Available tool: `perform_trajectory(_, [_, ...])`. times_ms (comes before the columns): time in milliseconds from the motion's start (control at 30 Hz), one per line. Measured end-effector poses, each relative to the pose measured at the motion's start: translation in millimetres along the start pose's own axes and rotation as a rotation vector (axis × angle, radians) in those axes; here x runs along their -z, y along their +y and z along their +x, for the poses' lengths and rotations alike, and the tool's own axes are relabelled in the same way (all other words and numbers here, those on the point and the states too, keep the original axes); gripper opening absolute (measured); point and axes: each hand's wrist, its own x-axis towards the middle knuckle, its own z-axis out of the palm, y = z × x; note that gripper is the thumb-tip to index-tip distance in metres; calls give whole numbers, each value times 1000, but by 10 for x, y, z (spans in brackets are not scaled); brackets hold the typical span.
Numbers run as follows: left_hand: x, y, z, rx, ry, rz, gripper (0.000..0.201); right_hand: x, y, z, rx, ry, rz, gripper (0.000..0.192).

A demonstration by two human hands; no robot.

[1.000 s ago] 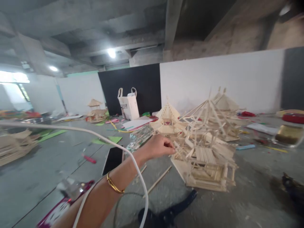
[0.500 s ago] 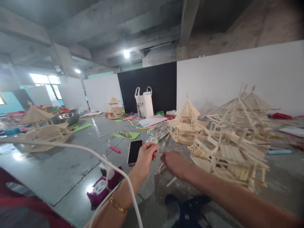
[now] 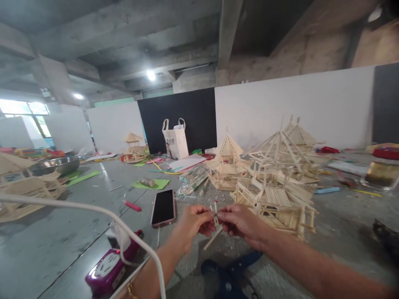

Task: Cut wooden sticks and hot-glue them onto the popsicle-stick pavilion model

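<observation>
Big stick house (image 3: 274,195) sits on the grey floor (image 3: 77,232), and everything keys off it. Left of the house lies a black phone (image 3: 163,207), face up. Nearer than the phone, further from the house, a purple power strip (image 3: 109,268) with a white cable plugged in. In front of the house, left hand (image 3: 191,224) and right hand (image 3: 238,220) meet, each grip pinched narrow on one small wooden stick (image 3: 215,209), held just clear of the house.
</observation>
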Motion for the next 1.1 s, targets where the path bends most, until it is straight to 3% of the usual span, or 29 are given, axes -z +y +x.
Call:
perform_trajectory(333, [-20, 56, -49, 32, -58, 26, 24, -42, 4, -126, -35, -13, 265, 16])
perform_trajectory(1100, [-44, 38, -68, 118, -99, 54, 20, -5, 59, -165, -63, -18, 287, 15])
